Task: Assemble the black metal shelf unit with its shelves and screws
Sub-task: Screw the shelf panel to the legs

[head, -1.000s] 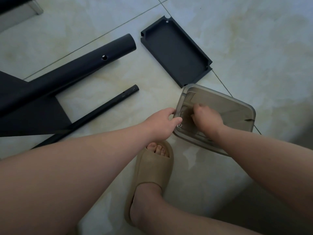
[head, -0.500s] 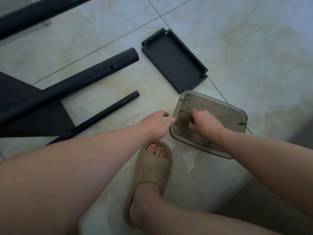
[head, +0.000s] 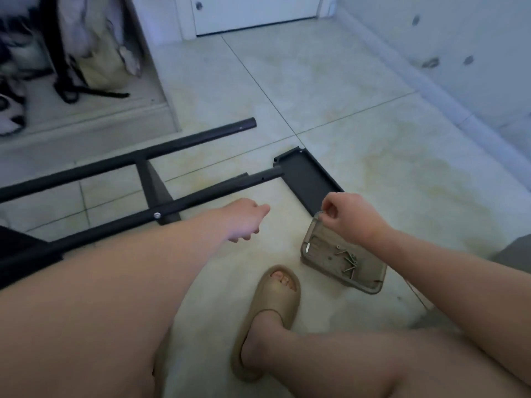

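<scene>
The black shelf frame lies on its side on the floor, with a far pole (head: 186, 142), a near pole (head: 201, 196) and a panel (head: 155, 185) fixed between them; a silver screw head (head: 157, 215) shows on the near pole. A loose black shelf tray (head: 310, 179) lies by the near pole's end. A clear plastic container (head: 370, 288) holds several screws (head: 349, 258). My right hand (head: 347, 216) hovers over the container's far corner and pinches a small silvery screw. My left hand (head: 244, 219) hangs loosely curled and holds nothing, just below the near pole.
My foot in a tan sandal (head: 273, 300) stands between my arms, close to the container. A raised ledge (head: 86, 124) with bags and shoes is at the back left. A white door (head: 253, 12) and a wall (head: 459, 53) close the far and right sides.
The view has tilted up. My right hand has lifted out of the container with a screw pinched. My left hand has let go of the container's edge and moved left toward the pole.
</scene>
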Tool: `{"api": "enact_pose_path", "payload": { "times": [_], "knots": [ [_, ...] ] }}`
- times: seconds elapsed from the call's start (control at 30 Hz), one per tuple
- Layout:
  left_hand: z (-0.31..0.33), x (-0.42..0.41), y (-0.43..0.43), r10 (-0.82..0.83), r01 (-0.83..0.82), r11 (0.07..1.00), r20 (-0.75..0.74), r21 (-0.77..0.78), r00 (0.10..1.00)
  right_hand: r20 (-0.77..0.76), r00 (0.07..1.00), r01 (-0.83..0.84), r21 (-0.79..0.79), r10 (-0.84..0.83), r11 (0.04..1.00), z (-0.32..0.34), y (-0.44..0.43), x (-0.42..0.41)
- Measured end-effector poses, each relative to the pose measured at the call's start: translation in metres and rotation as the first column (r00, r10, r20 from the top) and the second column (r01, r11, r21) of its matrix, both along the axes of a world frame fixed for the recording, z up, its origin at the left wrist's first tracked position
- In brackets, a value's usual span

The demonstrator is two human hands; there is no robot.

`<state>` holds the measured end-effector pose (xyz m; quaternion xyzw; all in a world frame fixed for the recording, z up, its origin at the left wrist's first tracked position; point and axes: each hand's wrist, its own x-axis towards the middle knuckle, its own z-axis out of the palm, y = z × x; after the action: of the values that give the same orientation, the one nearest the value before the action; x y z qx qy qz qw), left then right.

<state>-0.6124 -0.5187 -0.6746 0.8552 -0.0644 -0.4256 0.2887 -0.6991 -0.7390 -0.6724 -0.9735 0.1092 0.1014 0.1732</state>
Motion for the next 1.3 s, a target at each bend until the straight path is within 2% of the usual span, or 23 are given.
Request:
{"api": "enact_pose_path", "payload": {
  "times": [0.13, 0.23, 0.3, 0.47, 0.6, 0.7, 0.8, 0.87, 1.0, 1.07, 1.13, 1.3],
  "knots": [
    [0.044, -0.011, 0.042, 0.271, -0.295, 0.944, -0.163, -0.150, 0.949, 0.126, 0.992, -0.011, 0.091, 0.000, 0.996, 0.053, 0.054, 0.007],
    [0.069, -0.014, 0.071, 0.443, -0.554, 0.785, -0.374, -0.277, 0.815, 0.197, 0.980, -0.061, 0.175, 0.026, 0.983, 0.082, 0.106, 0.014],
    [0.081, -0.011, 0.089, 0.480, -0.667, 0.664, -0.491, -0.338, 0.727, 0.232, 0.969, -0.126, 0.196, 0.079, 0.973, 0.095, 0.139, 0.020],
    [0.098, -0.002, 0.134, 0.498, -0.791, 0.459, -0.621, -0.403, 0.606, 0.242, 0.940, -0.293, 0.206, 0.241, 0.934, 0.108, 0.210, 0.040],
    [0.095, 0.012, 0.167, 0.547, -0.858, 0.381, -0.664, -0.345, 0.509, 0.233, 0.917, -0.372, 0.213, 0.323, 0.903, 0.104, 0.246, 0.058],
    [0.082, 0.024, 0.187, 0.621, -0.845, 0.459, -0.581, -0.274, 0.526, 0.227, 0.933, -0.334, 0.249, 0.280, 0.909, 0.093, 0.259, 0.072],
    [0.064, 0.034, 0.202, 0.661, -0.741, 0.651, -0.360, -0.161, 0.659, 0.156, 0.952, -0.295, 0.228, 0.264, 0.928, 0.070, 0.264, 0.089],
    [0.048, 0.047, 0.207, 0.615, -0.638, 0.765, -0.197, -0.084, 0.763, 0.062, 0.954, -0.299, 0.184, 0.292, 0.936, 0.051, 0.265, 0.099],
    [0.025, 0.074, 0.212, 0.409, -0.412, 0.909, 0.059, 0.060, 0.911, -0.160, 0.916, -0.374, -0.007, 0.369, 0.927, 0.022, 0.262, 0.118],
    [0.019, 0.081, 0.210, 0.285, -0.297, 0.945, 0.101, 0.137, 0.953, -0.273, 0.880, -0.416, -0.054, 0.387, 0.908, 0.010, 0.264, 0.126],
    [0.012, 0.090, 0.211, 0.249, -0.265, 0.954, 0.122, 0.140, 0.961, -0.326, 0.852, -0.446, -0.042, 0.409, 0.894, 0.000, 0.264, 0.132],
    [-0.007, 0.110, 0.205, 0.298, -0.300, 0.954, 0.064, 0.021, 0.952, -0.288, 0.869, -0.367, 0.167, 0.402, 0.915, -0.007, 0.254, 0.142]
  ]
}}
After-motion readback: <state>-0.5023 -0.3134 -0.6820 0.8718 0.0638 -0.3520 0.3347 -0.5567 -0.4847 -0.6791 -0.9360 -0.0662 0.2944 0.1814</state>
